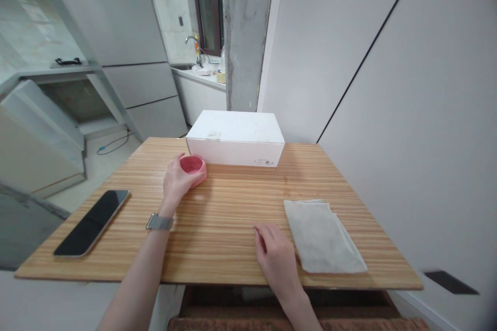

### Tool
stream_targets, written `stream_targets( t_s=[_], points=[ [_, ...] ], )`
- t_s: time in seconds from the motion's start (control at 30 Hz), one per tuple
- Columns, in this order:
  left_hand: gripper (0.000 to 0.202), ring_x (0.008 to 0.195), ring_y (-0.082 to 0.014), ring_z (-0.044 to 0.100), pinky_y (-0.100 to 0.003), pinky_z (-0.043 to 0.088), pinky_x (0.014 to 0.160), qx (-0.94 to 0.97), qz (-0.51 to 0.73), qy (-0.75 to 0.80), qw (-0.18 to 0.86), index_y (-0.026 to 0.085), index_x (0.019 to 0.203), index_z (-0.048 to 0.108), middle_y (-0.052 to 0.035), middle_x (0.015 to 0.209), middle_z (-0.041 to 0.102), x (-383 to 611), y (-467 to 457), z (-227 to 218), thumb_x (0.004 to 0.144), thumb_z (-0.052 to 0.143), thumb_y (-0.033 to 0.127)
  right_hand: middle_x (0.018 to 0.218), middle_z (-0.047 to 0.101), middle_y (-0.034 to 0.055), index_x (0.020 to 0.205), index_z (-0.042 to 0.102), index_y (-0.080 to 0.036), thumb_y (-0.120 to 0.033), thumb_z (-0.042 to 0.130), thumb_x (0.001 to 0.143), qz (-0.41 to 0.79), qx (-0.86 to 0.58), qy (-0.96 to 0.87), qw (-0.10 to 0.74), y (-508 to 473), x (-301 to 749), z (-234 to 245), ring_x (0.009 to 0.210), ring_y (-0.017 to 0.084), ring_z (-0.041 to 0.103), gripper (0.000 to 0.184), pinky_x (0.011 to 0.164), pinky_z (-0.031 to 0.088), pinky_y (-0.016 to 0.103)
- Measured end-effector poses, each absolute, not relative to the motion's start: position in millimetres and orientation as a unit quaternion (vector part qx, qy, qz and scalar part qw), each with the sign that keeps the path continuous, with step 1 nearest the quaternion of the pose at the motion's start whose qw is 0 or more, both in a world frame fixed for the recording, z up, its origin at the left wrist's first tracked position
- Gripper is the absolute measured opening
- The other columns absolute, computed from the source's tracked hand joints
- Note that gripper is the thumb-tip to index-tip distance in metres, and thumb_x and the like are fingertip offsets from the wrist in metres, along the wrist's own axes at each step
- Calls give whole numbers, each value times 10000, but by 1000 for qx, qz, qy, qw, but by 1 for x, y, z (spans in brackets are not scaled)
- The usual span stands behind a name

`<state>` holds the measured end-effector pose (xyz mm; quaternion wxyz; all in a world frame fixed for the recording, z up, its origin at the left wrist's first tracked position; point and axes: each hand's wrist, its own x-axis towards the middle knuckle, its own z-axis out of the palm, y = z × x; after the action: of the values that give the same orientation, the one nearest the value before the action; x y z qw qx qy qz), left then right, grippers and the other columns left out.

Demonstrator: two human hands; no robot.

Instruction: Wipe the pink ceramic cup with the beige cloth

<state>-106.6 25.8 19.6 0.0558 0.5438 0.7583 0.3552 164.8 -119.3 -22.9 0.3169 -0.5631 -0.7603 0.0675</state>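
My left hand [176, 181] is closed around the near left side of a pink cup-like container [199, 176], its open top facing up. The container is at the front left corner of a white box [236, 134]. My right hand [275, 251] rests near the front edge of the wooden table [229, 207], its fingers curled together with nothing visible in them. Just right of that hand lies a folded light grey cloth [324, 238].
A black-screened phone [93, 223] lies at the table's left side. Below the front edge is an open drawer or shelf space [217, 300]. Beyond the table stand a concrete pillar [248, 36], a white wall panel [349, 36] and a kitchen counter with a faucet [198, 49].
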Motion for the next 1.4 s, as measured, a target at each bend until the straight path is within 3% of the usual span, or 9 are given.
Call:
stream_targets(
  t_s=[0.3, 0.47, 0.63, 0.73, 0.8, 1.1, 1.17, 1.3, 1.4],
  points=[
    [900, 1123, -297, 534, -395, 448, 928, 548, 367, 749, 54, 191, 1334, 395, -127, 1220, 533, -105, 27, 10, 575, 753, 520, 1014, 610, 142, 1077, 556, -168, -523, 355, 922, -133, -654, -696, 265, -160, 235, -27, 936, 291, 557, 436, 813, 431, 445],
    [668, 1280, -302, 386, -438, 330, 1052, 589, 425, 687, -20, 189, 1313, 431, -145, 1366, 413, -67, -4, 26, 744, 648, 464, 1048, 656, 127, 1046, 557, -162, -481, 340, 941, -147, -667, -676, 278, -170, 246, -39, 946, 246, 623, 400, 838, 458, 371],
    [445, 840, -194, 636, -332, 503, 763, 652, 372, 545, 373, 220, 1233, 532, -63, 987, 654, 4, -63, 24, 873, 480, 476, 815, 721, 61, 942, 612, -182, -393, 358, 948, -178, -695, -637, 281, -166, 234, -22, 628, 192, 682, 330, 573, 477, 292],
    [544, 717, -149, 636, -279, 499, 628, 591, 323, 450, 587, 284, 1392, 356, -54, 1059, 632, 35, -94, 14, 897, 416, 502, 738, 719, 30, 882, 628, -181, -355, 405, 936, -170, -671, -647, 320, -162, 210, -7, 537, 169, 671, 288, 502, 468, 268],
    [552, 737, -141, 624, -261, 488, 633, 545, 344, 437, 627, 262, 1396, 357, -62, 1095, 619, 42, -108, 8, 897, 425, 490, 743, 721, 34, 881, 628, -167, -298, 425, 930, -133, -617, -677, 380, -163, 186, -2, 548, 153, 677, 246, 525, 493, 245],
    [527, 788, -177, 623, -245, 467, 608, 518, 392, 565, 509, 186, 1294, 486, -91, 1127, 616, -39, -124, 3, 812, 551, 389, 947, 727, 68, 1080, 593, -167, -127, 522, 861, 7, -469, -737, 486, -184, 144, -17, 846, 166, 701, 234, 754, 551, 226],
    [487, 803, -204, 627, -266, 472, 611, 545, 372, 618, 427, 184, 1253, 526, -81, 1052, 652, -73, -124, -2, 835, 502, 435, 938, 728, 60, 1084, 591, -165, -128, 534, 861, -8, -480, -742, 468, -181, 158, -19, 839, 159, 701, 233, 766, 545, 220],
    [352, 1062, -253, 575, -353, 441, 886, 620, 336, 683, 191, 220, 1107, 616, -67, 1146, 620, -133, -125, -18, 844, 486, 414, 910, 727, 56, 1021, 615, -165, -212, 526, 892, -53, -533, -732, 420, -172, 193, -23, 800, 163, 703, 164, 746, 539, 230],
    [326, 1015, -239, 603, -343, 446, 853, 620, 272, 734, 62, 239, 1150, 578, -57, 1174, 594, -155, -130, -25, 889, 421, 357, 897, 722, 57, 980, 631, -175, -306, 477, 923, -70, -589, -702, 394, -165, 213, -29, 775, 179, 700, 210, 716, 535, 261]
  ],
)
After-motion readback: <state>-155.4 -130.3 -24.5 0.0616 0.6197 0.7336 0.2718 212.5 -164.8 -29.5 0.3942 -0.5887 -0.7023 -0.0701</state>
